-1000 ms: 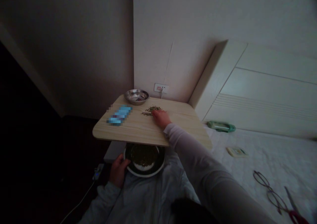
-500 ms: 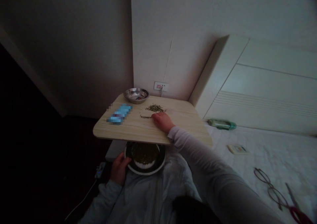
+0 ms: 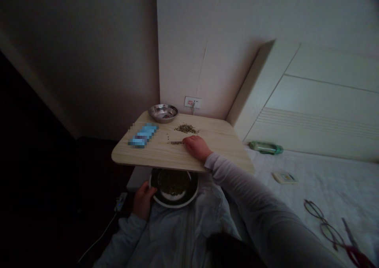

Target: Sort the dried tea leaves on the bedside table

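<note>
My right hand is closed over the wooden table, pinching a thin, slender tool that points left. Its exact kind is too small to make out. Several small greenish grains, like mung beans, lie along it. Just beyond is a loose pile of the same grains. Below the table's near edge, my left hand grips the left rim of a dark bowl with a white edge, thumb over the rim. Many greenish grains cover its bottom; the table hides its far side.
A steel bowl stands at the table's back left, near a blurred blue object. On the bed lie a green bottle, a small pale box, glasses and red-handled scissors. A power strip is at lower left.
My right hand has shifted slightly right and nearer with the thin tool, whose grains now look more spread out. My left hand still holds the dark bowl in place.
</note>
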Tool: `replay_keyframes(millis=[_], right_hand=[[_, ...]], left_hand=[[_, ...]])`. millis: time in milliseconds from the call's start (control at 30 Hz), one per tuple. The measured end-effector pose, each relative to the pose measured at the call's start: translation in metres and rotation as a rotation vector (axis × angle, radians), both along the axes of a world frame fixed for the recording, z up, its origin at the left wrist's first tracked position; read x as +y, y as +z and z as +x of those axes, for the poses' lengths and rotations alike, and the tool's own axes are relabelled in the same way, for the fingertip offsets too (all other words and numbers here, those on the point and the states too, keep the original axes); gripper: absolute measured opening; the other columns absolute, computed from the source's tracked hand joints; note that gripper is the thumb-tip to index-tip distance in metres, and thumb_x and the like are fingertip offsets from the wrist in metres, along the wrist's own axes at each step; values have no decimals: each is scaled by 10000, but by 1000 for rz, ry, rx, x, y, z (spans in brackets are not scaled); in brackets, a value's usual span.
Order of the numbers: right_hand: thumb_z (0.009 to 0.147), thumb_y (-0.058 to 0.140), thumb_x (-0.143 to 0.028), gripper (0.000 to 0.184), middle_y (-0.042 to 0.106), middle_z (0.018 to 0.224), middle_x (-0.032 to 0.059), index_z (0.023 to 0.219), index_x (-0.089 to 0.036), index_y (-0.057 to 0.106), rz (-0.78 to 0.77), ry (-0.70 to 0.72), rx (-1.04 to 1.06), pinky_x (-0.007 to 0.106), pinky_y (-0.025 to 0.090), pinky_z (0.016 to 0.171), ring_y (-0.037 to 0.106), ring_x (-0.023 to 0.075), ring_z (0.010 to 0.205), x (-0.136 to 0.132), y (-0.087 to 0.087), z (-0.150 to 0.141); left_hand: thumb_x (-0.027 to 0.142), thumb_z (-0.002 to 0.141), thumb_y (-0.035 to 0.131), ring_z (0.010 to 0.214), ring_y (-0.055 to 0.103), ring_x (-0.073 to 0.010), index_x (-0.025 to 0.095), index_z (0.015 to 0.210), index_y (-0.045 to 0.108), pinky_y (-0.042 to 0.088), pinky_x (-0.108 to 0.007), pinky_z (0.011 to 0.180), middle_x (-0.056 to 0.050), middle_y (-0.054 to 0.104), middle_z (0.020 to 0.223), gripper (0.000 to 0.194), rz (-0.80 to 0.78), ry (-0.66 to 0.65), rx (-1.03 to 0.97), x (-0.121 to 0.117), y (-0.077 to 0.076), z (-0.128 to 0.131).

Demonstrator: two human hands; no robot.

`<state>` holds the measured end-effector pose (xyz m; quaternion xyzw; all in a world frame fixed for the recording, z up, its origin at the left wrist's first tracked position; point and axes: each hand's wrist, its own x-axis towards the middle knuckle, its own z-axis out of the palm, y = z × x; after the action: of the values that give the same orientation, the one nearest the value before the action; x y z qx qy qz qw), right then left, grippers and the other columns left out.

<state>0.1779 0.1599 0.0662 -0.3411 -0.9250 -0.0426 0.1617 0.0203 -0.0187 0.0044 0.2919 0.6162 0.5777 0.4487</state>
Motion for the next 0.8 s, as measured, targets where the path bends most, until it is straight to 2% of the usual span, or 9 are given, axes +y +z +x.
replay_keyframes(millis=[100,233,467,567,800], right_hand=[[760,273,-264,270,542,813,57,889,-162,488,3,-83,66,250,318,703,457,128,774,7,0,-4],[766,240,-300,304,542,810,54,904,-172,477,-10,-180,101,249,334,663,469,130,740,19,1,-15],[765,229,-311,316,544,813,60,898,-175,482,-27,-304,8,239,329,621,475,134,728,32,2,-47],[764,238,-286,301,545,829,63,906,-174,478,-22,-276,-43,248,325,631,475,140,745,30,3,-53],[741,296,-194,279,533,882,71,975,-181,449,28,-34,-184,308,269,741,448,161,840,20,10,-48]], left_hand=[[199,514,483,513,438,-103,155,593,480,341,-211,491,54,485,495,90,3,0,-2,0,2,1],[198,524,478,509,437,-100,157,598,473,340,-211,487,55,484,497,85,8,-10,-35,0,-4,0],[189,539,470,523,439,-101,153,617,483,340,-211,501,51,484,513,87,45,-28,-37,0,-8,-2],[186,541,474,526,444,-99,160,632,482,346,-211,517,56,487,521,95,46,-25,-61,0,-9,-2],[188,542,469,541,458,-108,173,650,483,356,-217,534,59,502,531,110,42,-37,-76,1,-12,-2]])
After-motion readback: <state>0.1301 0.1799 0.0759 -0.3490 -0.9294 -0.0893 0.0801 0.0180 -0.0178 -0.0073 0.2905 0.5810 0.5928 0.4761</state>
